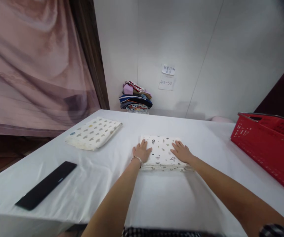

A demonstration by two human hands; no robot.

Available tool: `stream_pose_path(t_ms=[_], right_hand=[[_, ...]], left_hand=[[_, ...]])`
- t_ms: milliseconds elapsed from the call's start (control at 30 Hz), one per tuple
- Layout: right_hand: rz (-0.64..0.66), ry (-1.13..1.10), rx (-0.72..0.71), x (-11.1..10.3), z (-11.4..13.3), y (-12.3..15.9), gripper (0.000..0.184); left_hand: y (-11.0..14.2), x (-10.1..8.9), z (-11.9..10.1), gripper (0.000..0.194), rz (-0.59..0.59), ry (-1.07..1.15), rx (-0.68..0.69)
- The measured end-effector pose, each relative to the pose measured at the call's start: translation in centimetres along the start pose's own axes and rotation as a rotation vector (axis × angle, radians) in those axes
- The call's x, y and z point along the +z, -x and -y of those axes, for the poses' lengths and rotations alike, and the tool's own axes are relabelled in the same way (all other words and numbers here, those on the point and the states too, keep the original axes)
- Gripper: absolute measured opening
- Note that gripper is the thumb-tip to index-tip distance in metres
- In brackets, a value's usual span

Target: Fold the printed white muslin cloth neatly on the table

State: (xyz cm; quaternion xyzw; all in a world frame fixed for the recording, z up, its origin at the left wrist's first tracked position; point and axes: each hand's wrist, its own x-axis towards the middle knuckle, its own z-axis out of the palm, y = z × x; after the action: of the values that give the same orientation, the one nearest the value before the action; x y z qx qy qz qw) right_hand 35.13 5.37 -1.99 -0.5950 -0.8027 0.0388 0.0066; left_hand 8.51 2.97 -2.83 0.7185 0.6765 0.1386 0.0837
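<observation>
A folded white cloth with small printed figures lies on the white table, a little past its middle. My left hand rests flat on the cloth's left edge, fingers stretched out, a bracelet on the wrist. My right hand lies flat on the cloth's right part, fingers spread. Neither hand grips anything.
A second folded cloth with grey and yellow spots lies at the far left. A long black flat object sits near the left front edge. A red plastic basket stands at the right. A pile of folded clothes is stacked against the back wall.
</observation>
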Motion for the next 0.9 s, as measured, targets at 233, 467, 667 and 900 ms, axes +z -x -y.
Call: stream_pose_path(t_ms=[233,467,667,900], right_hand=[[-0.097,0.003,-0.062,-2.4,0.9,-3.1,0.056],[-0.023,-0.005,-0.018,0.3,0.0,-4.0,0.06],[0.027,-0.025,-0.003,-0.3,0.1,-4.1,0.061],[0.047,-0.241,-0.048,-0.8,-1.5,-1.2,0.059]], left_hand=[[0.3,-0.5,-0.3,0.056,0.025,-0.009,-0.004],[0.1,-0.1,-0.1,0.057,0.032,-0.009,-0.02],[0.0,-0.3,-0.2,0.057,0.054,0.016,-0.04],[0.0,-0.5,-0.2,0.058,0.072,0.035,-0.068]])
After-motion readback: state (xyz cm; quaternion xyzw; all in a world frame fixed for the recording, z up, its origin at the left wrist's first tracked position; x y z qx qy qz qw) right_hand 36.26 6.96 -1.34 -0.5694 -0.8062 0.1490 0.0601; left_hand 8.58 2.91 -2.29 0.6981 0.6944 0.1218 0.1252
